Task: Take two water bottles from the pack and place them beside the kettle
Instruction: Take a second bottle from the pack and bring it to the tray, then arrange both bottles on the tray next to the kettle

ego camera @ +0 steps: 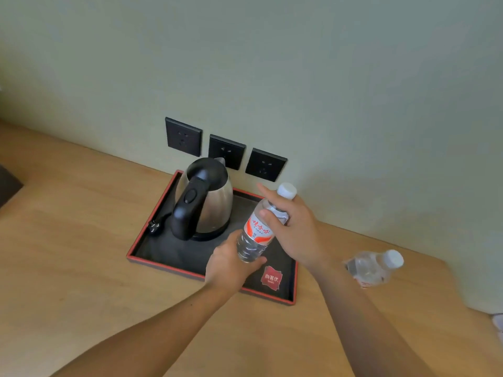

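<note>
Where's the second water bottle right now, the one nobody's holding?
In the head view, the second water bottle stands on the wooden counter at right, outside the tray and just beyond the right forearm.

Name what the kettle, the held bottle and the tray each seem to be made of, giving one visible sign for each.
Kettle: likely brushed stainless steel body, showing soft reflections; handle and lid look like black plastic.
Held bottle: clear thin plastic, see-through with ribs; white cap, red-and-white label.
Tray: matte black surface with a red rim; plastic or lacquered wood, unclear.
</note>
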The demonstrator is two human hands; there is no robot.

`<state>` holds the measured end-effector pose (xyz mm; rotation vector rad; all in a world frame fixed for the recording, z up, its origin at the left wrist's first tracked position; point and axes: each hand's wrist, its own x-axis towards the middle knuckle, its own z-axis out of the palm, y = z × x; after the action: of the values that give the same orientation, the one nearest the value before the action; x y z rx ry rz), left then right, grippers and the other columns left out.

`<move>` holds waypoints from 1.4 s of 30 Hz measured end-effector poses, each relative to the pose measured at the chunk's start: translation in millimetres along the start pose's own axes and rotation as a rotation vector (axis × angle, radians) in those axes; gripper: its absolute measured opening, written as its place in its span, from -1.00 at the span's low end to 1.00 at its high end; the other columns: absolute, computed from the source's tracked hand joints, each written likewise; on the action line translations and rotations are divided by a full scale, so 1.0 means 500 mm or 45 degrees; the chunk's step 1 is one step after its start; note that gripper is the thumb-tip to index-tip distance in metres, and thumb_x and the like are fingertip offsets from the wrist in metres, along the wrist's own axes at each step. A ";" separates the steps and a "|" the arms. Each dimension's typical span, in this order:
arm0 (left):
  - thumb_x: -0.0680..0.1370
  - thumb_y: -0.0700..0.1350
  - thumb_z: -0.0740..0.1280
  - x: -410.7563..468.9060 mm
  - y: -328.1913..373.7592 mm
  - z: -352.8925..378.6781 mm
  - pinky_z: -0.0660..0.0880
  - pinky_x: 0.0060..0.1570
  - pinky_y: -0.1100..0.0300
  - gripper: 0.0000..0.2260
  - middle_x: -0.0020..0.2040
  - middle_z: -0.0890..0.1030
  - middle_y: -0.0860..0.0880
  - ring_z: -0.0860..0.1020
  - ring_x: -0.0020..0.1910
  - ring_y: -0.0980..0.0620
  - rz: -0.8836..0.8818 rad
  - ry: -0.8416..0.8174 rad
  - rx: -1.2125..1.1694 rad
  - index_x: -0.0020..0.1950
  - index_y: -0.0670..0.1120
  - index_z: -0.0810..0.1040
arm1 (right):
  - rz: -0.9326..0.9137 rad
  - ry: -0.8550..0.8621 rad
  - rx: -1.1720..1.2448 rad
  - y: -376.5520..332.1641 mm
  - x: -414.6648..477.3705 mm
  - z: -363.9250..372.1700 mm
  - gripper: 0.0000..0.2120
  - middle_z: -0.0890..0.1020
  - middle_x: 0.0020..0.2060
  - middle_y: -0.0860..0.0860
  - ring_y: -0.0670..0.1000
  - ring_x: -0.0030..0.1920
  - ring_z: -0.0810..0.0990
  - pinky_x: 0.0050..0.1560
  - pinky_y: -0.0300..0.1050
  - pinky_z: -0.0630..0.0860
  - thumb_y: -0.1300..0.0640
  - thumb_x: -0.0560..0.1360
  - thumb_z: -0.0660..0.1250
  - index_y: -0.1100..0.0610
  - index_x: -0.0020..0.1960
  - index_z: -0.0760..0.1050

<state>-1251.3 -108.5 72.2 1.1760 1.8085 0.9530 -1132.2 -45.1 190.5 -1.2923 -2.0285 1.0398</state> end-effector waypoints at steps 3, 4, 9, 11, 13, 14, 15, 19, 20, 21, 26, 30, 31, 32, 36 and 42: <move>0.33 0.07 0.61 0.068 -0.018 0.039 0.47 -0.08 0.37 -0.39 0.00 0.62 0.24 0.60 0.03 0.19 0.003 0.076 -0.086 0.31 0.13 0.47 | -0.045 -0.023 -0.088 0.038 0.054 0.004 -0.45 0.39 0.28 -0.11 -0.09 0.31 0.40 0.19 -0.19 0.50 0.11 0.55 0.36 -0.52 0.25 0.34; 0.33 0.05 0.61 0.090 -0.022 0.052 0.44 -0.09 0.39 -0.39 -0.01 0.59 0.27 0.58 0.02 0.22 0.001 0.107 -0.118 0.32 0.13 0.46 | -0.060 -0.041 -0.138 0.051 0.070 0.003 -0.43 0.37 0.29 -0.09 -0.06 0.34 0.37 0.23 -0.11 0.50 0.14 0.55 0.36 -0.45 0.33 0.32; 0.34 -0.04 0.63 0.187 -0.038 0.112 0.36 -0.07 0.48 -0.38 0.01 0.55 0.29 0.52 0.01 0.27 0.043 0.252 -0.225 0.32 0.11 0.45 | -0.120 -0.126 -0.294 0.101 0.143 -0.005 -0.41 0.38 0.35 -0.02 -0.01 0.38 0.36 0.23 0.09 0.52 0.20 0.54 0.38 -0.21 0.46 0.32; 0.34 -0.03 0.62 0.214 -0.044 0.130 0.40 0.00 0.43 -0.37 0.07 0.59 0.24 0.54 0.04 0.25 0.066 0.293 -0.250 0.34 0.13 0.44 | -0.180 -0.137 -0.262 0.112 0.164 -0.007 -0.43 0.39 0.34 0.01 -0.01 0.37 0.37 0.24 0.04 0.52 0.22 0.55 0.37 -0.19 0.45 0.35; 0.35 -0.02 0.61 0.237 -0.047 0.143 0.38 0.05 0.45 -0.36 0.15 0.60 0.21 0.55 0.10 0.24 0.094 0.330 -0.242 0.36 0.12 0.42 | -0.210 -0.131 -0.223 0.121 0.183 -0.011 -0.44 0.39 0.33 0.01 -0.02 0.36 0.37 0.26 -0.01 0.51 0.23 0.55 0.36 -0.20 0.43 0.37; 0.36 -0.01 0.61 0.247 -0.047 0.148 0.32 0.05 0.53 -0.36 0.15 0.57 0.23 0.55 0.13 0.23 0.099 0.348 -0.226 0.36 0.11 0.42 | -0.220 -0.124 -0.216 0.124 0.192 -0.013 -0.44 0.40 0.33 0.01 -0.03 0.36 0.37 0.27 -0.05 0.51 0.24 0.55 0.36 -0.21 0.42 0.38; 0.36 -0.01 0.61 0.255 -0.045 0.151 0.24 0.04 0.61 -0.37 0.14 0.54 0.26 0.56 0.16 0.22 0.101 0.367 -0.207 0.36 0.09 0.42 | -0.234 -0.116 -0.216 0.128 0.200 -0.014 -0.44 0.40 0.32 0.00 -0.05 0.35 0.38 0.27 -0.09 0.49 0.25 0.55 0.35 -0.22 0.42 0.39; 0.37 0.00 0.58 0.279 -0.036 0.159 0.16 0.02 0.75 -0.44 0.16 0.62 0.10 0.55 0.18 0.14 0.125 0.432 -0.126 0.30 0.00 0.46 | -0.299 -0.129 -0.269 0.133 0.214 -0.015 -0.44 0.40 0.27 -0.03 -0.15 0.29 0.38 0.22 -0.41 0.38 0.25 0.54 0.34 -0.27 0.39 0.39; 0.37 0.02 0.56 0.281 -0.035 0.160 0.15 0.04 0.75 -0.45 0.16 0.62 0.08 0.55 0.17 0.15 0.126 0.442 -0.115 0.30 0.00 0.46 | -0.315 -0.134 -0.279 0.134 0.214 -0.015 -0.44 0.40 0.26 -0.03 -0.15 0.29 0.37 0.23 -0.45 0.36 0.25 0.54 0.34 -0.26 0.39 0.40; 0.37 0.04 0.55 0.281 -0.036 0.161 0.16 0.03 0.75 -0.46 0.16 0.62 0.09 0.54 0.17 0.17 0.123 0.445 -0.119 0.29 0.02 0.45 | -0.323 -0.135 -0.282 0.134 0.214 -0.015 -0.44 0.40 0.26 -0.03 -0.17 0.29 0.36 0.24 -0.45 0.35 0.26 0.54 0.34 -0.25 0.39 0.40; 0.36 0.14 0.41 0.274 -0.034 0.161 0.10 0.07 0.76 -0.44 0.10 0.53 0.17 0.41 0.24 0.19 0.162 0.462 -0.060 0.30 -0.03 0.46 | -0.340 -0.110 -0.281 0.134 0.203 -0.010 -0.47 0.34 0.24 -0.06 -0.40 0.27 0.24 0.30 -0.37 0.31 0.31 0.52 0.34 -0.14 0.39 0.45; 0.38 0.12 0.43 0.272 -0.034 0.161 0.12 0.05 0.76 -0.45 0.09 0.48 0.21 0.39 0.14 0.38 0.111 0.432 -0.062 0.31 -0.04 0.45 | -0.294 -0.073 -0.181 0.125 0.193 -0.010 -0.53 0.37 0.25 -0.06 -0.25 0.32 0.31 0.33 -0.13 0.42 0.33 0.51 0.34 -0.08 0.31 0.56; 0.39 0.08 0.48 0.272 -0.035 0.162 0.15 0.04 0.75 -0.45 0.10 0.51 0.19 0.42 0.14 0.36 0.076 0.410 -0.083 0.33 -0.03 0.44 | -0.286 -0.049 -0.148 0.121 0.189 -0.014 -0.57 0.40 0.25 -0.03 -0.17 0.33 0.35 0.31 -0.08 0.45 0.33 0.50 0.34 -0.06 0.26 0.60; 0.40 0.04 0.52 0.272 -0.036 0.161 0.16 0.05 0.74 -0.43 0.13 0.54 0.16 0.47 0.17 0.30 0.051 0.393 -0.076 0.35 -0.03 0.43 | -0.276 -0.022 -0.118 0.116 0.183 -0.020 -0.62 0.42 0.24 -0.03 -0.12 0.33 0.38 0.29 -0.05 0.47 0.31 0.49 0.36 -0.05 0.20 0.63; 0.36 -0.03 0.62 0.239 -0.035 0.148 0.34 0.42 0.17 -0.16 0.44 0.48 -0.02 0.42 0.44 0.00 -0.107 0.275 -0.213 0.53 -0.03 0.25 | -0.125 0.146 0.056 0.086 0.118 -0.064 -0.77 0.45 0.26 -0.11 -0.12 0.27 0.49 0.16 -0.14 0.52 0.22 0.51 0.39 -0.07 0.04 0.68; 0.48 -0.02 0.53 0.090 -0.026 0.093 0.28 0.41 0.15 -0.23 0.52 0.38 -0.09 0.34 0.49 -0.02 -0.215 0.093 -0.054 0.57 -0.08 0.20 | -0.015 0.240 0.165 0.022 -0.115 -0.205 -0.82 0.64 0.09 -0.16 -0.12 0.10 0.62 -0.15 -0.36 0.53 0.08 0.54 0.38 -0.13 0.11 0.62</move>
<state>-1227.6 -61.7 31.6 0.9568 1.9030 0.9417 -1025.7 -61.1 239.2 -1.2595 -1.7967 0.9878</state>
